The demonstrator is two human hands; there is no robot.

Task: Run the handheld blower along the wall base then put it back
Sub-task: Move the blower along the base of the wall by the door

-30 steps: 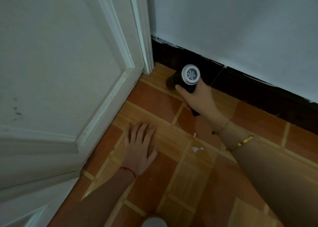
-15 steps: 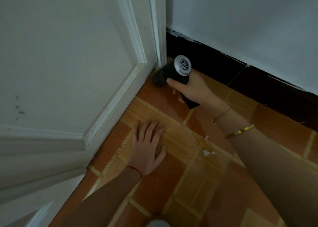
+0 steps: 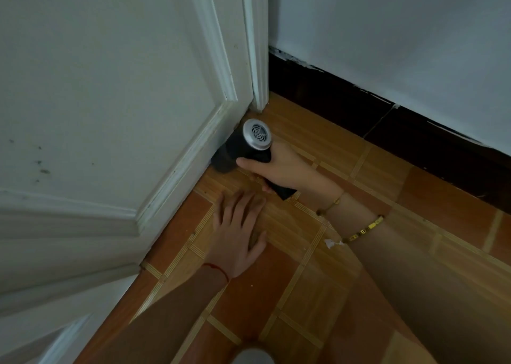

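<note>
The handheld blower (image 3: 243, 149), a black barrel with a silver ring and a round grille at its rear end, lay low over the floor (image 3: 318, 280) with its front end pointed into the gap at the bottom edge of the white panelled door (image 3: 110, 115), right by the corner where the door met its frame (image 3: 257, 59). No brand, label or writing could be read on it. The right hand (image 3: 282, 167) gripped its black handle, fingers curled round it and thumb laid along the side, with the end of the handle sticking out below the palm. Two gold bracelets (image 3: 362, 229) sat on that wrist. The left hand (image 3: 239, 232) rested flat on the floor just in front of the blower, fingers straight and slightly spread, holding nothing, with a thin red string (image 3: 218, 269) tied round its wrist. The floor was orange-brown tile crossed by lighter wood-patterned strips, and a small white scrap (image 3: 330, 243) lay on it beside the right forearm. A dark baseboard (image 3: 359, 115) ran along the foot of the pale wall (image 3: 387, 32) to the right of the door frame, well apart from the blower's front end
</note>
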